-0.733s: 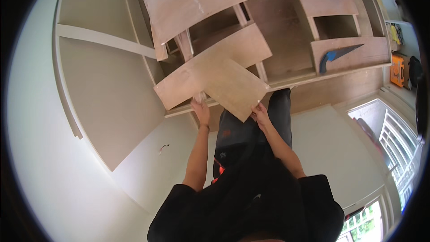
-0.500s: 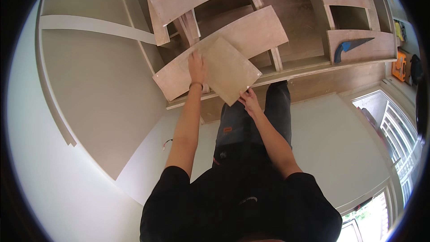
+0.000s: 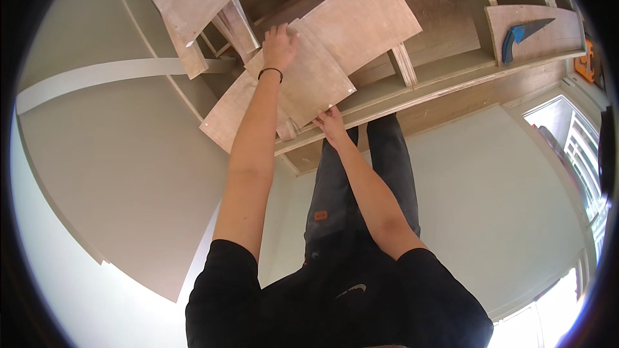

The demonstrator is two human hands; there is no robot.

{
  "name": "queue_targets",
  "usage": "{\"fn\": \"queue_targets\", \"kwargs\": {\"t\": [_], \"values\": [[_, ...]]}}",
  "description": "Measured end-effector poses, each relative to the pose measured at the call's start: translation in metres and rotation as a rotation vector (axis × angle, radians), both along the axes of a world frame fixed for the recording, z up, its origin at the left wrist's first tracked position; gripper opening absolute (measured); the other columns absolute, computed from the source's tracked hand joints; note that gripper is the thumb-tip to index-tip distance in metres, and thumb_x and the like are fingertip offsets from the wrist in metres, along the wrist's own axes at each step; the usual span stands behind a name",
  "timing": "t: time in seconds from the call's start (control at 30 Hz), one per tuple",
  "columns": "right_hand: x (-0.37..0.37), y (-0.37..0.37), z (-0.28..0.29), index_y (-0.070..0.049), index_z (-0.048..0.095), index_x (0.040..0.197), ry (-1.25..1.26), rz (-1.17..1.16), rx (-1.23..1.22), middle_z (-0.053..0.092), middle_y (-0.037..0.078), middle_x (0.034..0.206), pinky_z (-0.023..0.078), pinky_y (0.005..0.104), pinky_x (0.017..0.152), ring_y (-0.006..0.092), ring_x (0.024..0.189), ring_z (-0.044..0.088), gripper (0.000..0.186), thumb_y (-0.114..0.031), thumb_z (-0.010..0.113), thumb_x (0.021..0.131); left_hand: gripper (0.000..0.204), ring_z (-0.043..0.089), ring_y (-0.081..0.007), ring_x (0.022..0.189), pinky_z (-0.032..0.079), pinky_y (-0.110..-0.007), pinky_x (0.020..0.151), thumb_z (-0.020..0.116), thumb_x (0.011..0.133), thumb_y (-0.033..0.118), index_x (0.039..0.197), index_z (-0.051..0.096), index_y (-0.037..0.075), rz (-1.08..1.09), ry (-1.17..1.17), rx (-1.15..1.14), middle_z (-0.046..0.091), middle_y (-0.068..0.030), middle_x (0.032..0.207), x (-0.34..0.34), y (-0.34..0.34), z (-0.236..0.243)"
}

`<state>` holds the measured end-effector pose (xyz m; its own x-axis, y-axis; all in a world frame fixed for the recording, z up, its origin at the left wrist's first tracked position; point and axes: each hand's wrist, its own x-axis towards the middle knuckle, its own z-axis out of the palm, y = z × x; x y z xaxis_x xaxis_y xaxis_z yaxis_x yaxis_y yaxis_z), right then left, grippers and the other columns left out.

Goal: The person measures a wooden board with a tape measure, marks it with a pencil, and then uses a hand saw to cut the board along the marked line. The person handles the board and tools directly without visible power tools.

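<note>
Panel (image 3: 316, 74), left hand (image 3: 280, 47) spread, right hand (image 3: 330, 125) pinching

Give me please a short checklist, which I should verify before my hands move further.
1. Left hand on the small panel: ok, it rests over the far left side.
2. Right hand at the panel: ok, the fingers are at its near corner; how firmly they grip, cannot tell.
3. Small panel within the outline of the long board: not ok, its near end sticks out past the board's near edge.
4. Saw away from the hands: ok, it lies off to the right.
5. Long board firmly supported underneath: cannot tell, its underside is hidden.
</note>
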<state>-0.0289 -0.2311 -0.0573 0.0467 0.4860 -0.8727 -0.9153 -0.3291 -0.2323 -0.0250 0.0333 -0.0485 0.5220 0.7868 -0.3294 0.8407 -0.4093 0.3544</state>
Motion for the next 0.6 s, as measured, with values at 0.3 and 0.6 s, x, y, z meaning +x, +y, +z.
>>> {"fn": "queue_targets", "kwargs": {"t": [0.3,0.6], "values": [[0.008,0.021,-0.003,-0.013,0.028,0.144,0.032,0.036,-0.17,0.042,0.012,0.141,0.045,0.0492,0.104,0.0294,0.125,0.05,0.051,-0.02,0.055,0.101,0.055,0.057,-0.0352,0.115,0.046,-0.04,0.098,0.071,0.086,0.035,0.127,0.058,0.0,0.002,-0.024,-0.119,0.056,-0.0203,0.124,-0.006,0.021,-0.014],[0.023,0.011,0.018,-0.007,0.047,0.132,-0.19,0.091,-0.129,0.061,0.01,0.118,0.054,0.0368,0.083,0.0212,0.099,0.064,0.035,-0.016,0.057,0.1,0.055,0.058,-0.0283,0.115,0.046,-0.037,0.098,0.074,0.086,0.035,0.128,0.059,0.001,0.123,-0.112,-0.259,0.06,-0.0161,0.122,-0.009,0.034,-0.001]]}}
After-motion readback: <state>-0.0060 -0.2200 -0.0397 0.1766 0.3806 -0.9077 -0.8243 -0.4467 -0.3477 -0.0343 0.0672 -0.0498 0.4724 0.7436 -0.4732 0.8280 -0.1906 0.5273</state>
